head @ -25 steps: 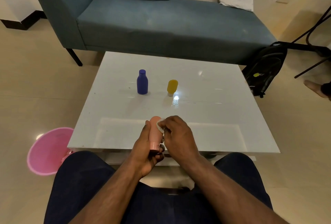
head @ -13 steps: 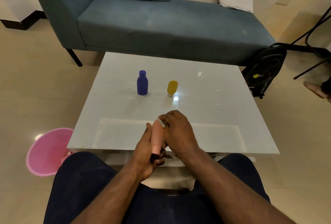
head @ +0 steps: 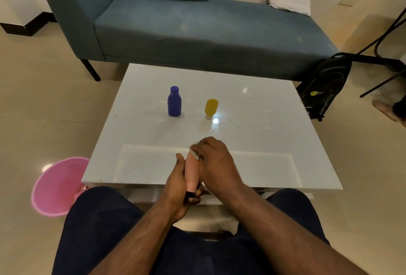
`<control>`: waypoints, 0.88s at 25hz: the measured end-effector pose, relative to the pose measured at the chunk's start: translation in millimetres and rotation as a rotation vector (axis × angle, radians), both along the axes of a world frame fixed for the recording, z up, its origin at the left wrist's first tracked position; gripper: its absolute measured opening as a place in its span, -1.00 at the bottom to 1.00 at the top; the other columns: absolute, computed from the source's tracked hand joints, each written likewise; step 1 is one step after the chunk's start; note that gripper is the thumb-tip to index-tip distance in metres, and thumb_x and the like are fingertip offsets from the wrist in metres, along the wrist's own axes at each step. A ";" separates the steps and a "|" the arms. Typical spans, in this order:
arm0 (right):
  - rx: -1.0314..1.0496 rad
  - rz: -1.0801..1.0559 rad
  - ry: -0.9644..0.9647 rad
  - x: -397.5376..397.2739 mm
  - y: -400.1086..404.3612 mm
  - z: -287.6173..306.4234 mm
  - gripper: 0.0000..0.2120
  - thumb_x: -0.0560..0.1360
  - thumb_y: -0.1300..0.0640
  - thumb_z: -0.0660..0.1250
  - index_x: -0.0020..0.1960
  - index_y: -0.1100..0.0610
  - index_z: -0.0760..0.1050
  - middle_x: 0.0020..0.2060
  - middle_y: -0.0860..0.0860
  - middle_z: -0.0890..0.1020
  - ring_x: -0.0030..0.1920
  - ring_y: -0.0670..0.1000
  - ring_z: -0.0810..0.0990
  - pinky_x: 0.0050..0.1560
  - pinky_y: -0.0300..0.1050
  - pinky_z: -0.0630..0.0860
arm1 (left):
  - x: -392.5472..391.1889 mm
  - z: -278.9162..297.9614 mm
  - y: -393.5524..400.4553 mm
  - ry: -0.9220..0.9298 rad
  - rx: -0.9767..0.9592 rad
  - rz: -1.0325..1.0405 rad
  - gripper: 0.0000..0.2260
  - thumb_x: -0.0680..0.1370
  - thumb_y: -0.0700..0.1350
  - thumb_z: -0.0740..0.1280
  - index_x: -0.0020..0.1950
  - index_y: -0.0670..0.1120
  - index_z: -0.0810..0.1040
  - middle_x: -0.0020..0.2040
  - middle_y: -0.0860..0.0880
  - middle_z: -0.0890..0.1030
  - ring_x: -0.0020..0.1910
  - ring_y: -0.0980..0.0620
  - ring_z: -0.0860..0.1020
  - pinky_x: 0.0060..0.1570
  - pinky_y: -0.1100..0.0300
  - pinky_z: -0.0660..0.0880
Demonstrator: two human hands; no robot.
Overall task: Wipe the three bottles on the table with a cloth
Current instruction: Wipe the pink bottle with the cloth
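My left hand (head: 176, 189) grips a pink bottle (head: 191, 172) by its lower part, cap end toward me, above the near edge of the white table (head: 274, 142). My right hand (head: 214, 160) holds a small white cloth (head: 194, 153) pressed against the bottle's far end; most of the cloth is hidden under my fingers. A blue bottle (head: 174, 101) stands upright at the table's middle. A yellow bottle (head: 211, 108) stands on its white cap just right of it.
A blue sofa (head: 197, 28) runs along the far side of the table. A pink bin (head: 57, 186) sits on the floor at the near left. A black backpack (head: 325, 85) leans at the right, with a person's foot (head: 384, 110) and chair legs beyond it.
The pink bottle has turned in my left hand, so more of its length and the dark cap end show. My right hand with the cloth has slid up to the bottle's far end.
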State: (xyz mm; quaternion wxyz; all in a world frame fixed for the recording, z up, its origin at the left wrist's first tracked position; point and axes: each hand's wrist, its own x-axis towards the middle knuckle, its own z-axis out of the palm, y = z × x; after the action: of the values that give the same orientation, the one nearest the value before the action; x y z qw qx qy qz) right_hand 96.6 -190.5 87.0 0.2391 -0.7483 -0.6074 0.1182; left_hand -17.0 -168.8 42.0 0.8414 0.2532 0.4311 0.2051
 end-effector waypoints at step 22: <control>0.018 -0.102 0.335 14.2 9.6 19.6 -0.76 0.53 0.31 0.25 0.05 0.08 0.62 0.01 -0.04 0.60 0.00 -0.12 0.53 -0.05 -0.44 0.43 | -3.9 6.8 7.7 -0.120 -0.033 0.057 -0.47 0.58 0.25 0.22 0.16 -0.22 0.53 -0.36 -0.15 0.51 -0.61 0.06 0.42 -0.69 0.32 0.30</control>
State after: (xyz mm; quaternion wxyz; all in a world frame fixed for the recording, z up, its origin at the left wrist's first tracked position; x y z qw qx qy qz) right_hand 110.7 -180.9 106.6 0.3496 -0.7457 -0.5212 0.2237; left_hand -21.0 -161.1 48.8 0.8635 0.2143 0.3903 0.2369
